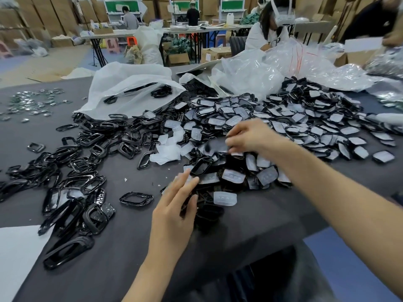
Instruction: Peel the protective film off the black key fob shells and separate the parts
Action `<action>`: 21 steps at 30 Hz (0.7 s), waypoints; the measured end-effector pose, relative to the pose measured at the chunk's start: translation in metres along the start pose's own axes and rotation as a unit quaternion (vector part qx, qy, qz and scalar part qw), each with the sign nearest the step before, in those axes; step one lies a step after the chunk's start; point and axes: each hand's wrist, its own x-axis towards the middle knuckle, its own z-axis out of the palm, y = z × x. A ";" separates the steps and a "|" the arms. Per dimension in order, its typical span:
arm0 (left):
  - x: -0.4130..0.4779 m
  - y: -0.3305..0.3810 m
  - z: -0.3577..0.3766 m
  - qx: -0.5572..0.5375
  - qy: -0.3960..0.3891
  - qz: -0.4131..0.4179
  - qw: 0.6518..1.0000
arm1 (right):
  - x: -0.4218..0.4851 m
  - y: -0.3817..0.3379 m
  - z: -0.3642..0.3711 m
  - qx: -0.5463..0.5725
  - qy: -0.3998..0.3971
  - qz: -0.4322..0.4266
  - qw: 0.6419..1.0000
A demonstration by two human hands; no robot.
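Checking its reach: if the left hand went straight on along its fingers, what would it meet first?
Probably the empty black frame just ahead of the left hand, though depth is unclear.

**Even overhead light, motion smear at mid-bench**

Soft, diffuse indoor light falls from above on the dark bench (122,253), bright enough to read detail. Shadows under the loose parts are short and faint. The black shells (72,216) on the bench's left side carry small white glints, and the clear bags (250,77) at its far edge glare pale. Above the bench's middle, the right hand (246,136) and the held shell (214,147) are smeared by motion. Wide-angle distortion bows the bench's edges, and the hall beyond it looks soft.
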 end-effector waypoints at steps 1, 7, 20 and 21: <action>0.000 -0.001 0.002 0.042 -0.010 -0.025 0.999 | 0.014 -0.001 -0.012 0.010 0.059 0.002 0.998; 0.005 -0.005 0.006 0.173 -0.135 -0.239 0.946 | 0.085 0.007 -0.059 -0.093 0.281 0.038 0.954; 0.005 -0.006 0.004 0.108 -0.085 -0.214 0.967 | 0.076 0.010 -0.041 -0.320 0.349 -0.004 0.881; 0.005 -0.005 0.004 0.101 -0.073 -0.220 0.968 | 0.070 0.007 -0.032 -0.314 0.348 -0.059 0.881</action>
